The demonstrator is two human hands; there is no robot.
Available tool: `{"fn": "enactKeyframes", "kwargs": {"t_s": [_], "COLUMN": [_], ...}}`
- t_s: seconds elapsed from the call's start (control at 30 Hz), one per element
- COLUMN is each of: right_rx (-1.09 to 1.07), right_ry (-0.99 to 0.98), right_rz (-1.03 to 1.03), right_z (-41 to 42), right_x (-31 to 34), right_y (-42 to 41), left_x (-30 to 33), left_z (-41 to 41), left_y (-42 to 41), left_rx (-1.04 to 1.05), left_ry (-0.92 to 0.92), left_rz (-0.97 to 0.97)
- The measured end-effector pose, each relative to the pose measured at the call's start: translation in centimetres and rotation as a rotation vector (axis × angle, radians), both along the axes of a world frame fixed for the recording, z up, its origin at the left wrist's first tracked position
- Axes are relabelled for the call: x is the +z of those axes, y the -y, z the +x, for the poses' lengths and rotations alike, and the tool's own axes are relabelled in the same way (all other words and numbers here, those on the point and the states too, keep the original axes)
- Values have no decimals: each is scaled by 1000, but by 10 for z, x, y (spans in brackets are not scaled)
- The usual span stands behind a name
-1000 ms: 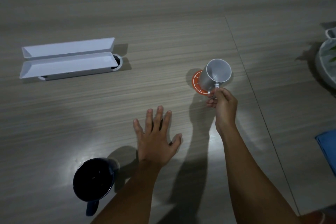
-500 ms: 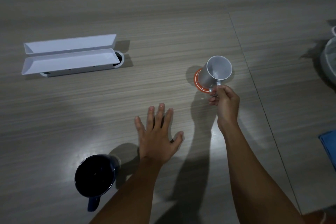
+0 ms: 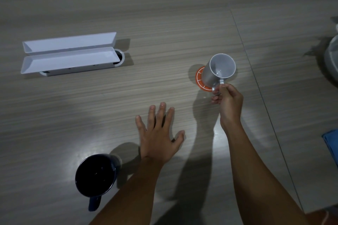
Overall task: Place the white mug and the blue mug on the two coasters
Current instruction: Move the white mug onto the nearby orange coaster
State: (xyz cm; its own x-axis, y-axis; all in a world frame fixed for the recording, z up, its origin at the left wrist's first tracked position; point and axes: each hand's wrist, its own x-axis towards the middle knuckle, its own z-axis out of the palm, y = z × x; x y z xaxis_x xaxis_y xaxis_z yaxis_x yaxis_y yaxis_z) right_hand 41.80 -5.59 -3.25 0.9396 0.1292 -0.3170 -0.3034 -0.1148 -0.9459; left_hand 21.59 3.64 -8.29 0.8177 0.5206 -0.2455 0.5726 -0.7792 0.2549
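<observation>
- Nearest the person, a blue mug (image 3: 96, 174) is standing upright on the wood-grain table (image 3: 164, 23), mouth up, handle pointing back toward the person. It is sitting on bare tabletop, on no coaster.
- Just right of it, the left hand (image 3: 159, 139) is lying palm down, fingers spread flat, gripping nothing. It is near the blue mug but not touching it.
- At the right edge, a corner of blue cloth (image 3: 332, 144) is showing; the rest is cut off.
- Further out and to the right, the right hand (image 3: 228, 100) is pinching the handle of a white mug (image 3: 218, 70), fingers curled closed around it.
- The white mug is sitting over an orange coaster (image 3: 200, 80), covering most of it; the orange rim is showing on the mug's left and near sides. Whether the base is resting fully flat on it, I cannot tell.
- Only this one coaster is showing.
- Far left, well apart from both mugs, a long white box (image 3: 69, 56) is lying open, its two halves side by side.
- At the far right edge, a pale round object (image 3: 333, 56) is only partly showing; too little to identify.
</observation>
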Motion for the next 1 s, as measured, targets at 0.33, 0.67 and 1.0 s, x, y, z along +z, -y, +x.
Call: {"fn": "enactKeyframes", "kwargs": {"t_s": [0.33,0.67,1.0], "right_rx": [14,-21,425], "right_ry": [7,28,206], "right_rz": [-47,-177,-469], "right_z": [-1,-57,-182], "right_x": [2,8,-5], "right_y": [2,36,64], "left_x": [-3,1,3], "left_z": [0,-7,-138], "left_y": [1,-1,26], "left_rx": [-9,-37,-123], "left_ry": [-10,-4,47], "left_rz": [20,2,-21]}}
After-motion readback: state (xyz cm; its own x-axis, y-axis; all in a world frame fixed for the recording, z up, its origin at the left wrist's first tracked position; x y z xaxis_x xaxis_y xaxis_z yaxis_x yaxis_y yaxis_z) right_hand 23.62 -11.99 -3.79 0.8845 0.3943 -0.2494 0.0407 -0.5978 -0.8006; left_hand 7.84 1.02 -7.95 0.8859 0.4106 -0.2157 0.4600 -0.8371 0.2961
